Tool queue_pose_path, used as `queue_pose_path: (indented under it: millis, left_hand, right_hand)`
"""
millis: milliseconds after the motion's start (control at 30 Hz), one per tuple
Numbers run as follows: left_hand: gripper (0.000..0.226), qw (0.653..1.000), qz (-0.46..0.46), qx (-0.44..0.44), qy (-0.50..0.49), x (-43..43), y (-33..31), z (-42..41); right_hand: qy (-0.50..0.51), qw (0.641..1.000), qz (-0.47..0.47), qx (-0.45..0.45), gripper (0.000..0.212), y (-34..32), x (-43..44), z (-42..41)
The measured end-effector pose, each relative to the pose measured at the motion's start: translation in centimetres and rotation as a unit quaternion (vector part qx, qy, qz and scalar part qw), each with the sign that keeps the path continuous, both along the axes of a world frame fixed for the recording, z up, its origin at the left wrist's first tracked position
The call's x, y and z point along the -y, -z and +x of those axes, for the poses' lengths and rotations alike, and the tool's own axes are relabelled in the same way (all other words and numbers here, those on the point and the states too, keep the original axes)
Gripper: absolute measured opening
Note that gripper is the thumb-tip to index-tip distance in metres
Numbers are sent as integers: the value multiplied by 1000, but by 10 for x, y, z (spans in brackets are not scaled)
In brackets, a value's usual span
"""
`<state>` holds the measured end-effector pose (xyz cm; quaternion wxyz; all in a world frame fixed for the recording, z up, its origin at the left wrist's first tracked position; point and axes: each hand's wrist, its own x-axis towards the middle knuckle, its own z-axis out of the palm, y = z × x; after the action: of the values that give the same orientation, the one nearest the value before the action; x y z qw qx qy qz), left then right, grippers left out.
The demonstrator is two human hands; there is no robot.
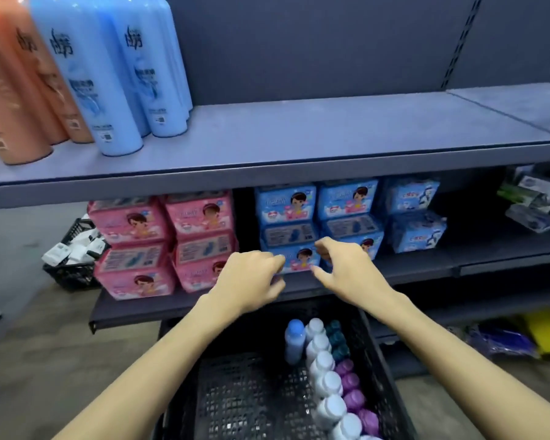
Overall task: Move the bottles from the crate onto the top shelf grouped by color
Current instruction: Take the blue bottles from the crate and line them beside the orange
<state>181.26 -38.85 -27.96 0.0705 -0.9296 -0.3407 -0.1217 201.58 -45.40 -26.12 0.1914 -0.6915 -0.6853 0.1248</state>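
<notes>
where the frame ends, crate (235, 401) and nearest bottles (346, 427) are cut.

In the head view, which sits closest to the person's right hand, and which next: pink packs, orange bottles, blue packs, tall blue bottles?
From the right hand:
1. blue packs, just behind it on the lower shelf.
2. pink packs, to the left, same shelf.
3. tall blue bottles, up left on the top shelf.
4. orange bottles, farthest left there.
</notes>
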Motion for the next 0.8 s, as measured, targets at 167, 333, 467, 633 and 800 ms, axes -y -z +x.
queue_pose_path:
  millis: [167,333,467,633,800]
  left_hand:
    - [14,998,-57,-10,-26,14,38,-7]
    - [18,988,-133,-14,-81,29,86,-18]
    - [19,977,-178,-35,-112,42,124,-32]
    - [18,959,-237,-37,-153,62,162,-50]
    - [16,948,-263,-20,-177,71,188,-65]
  right_hand:
    - [17,998,-61,-13,50,50,-2,-3]
    - [49,984,-167,-43,49,121,1,-8]
    - [74,967,-239,-55,44,169,-1,-14]
    - [92,953,-284,-56,43,213,-11,-32]
    - [122,952,-272,-69,54,246,-17,-47]
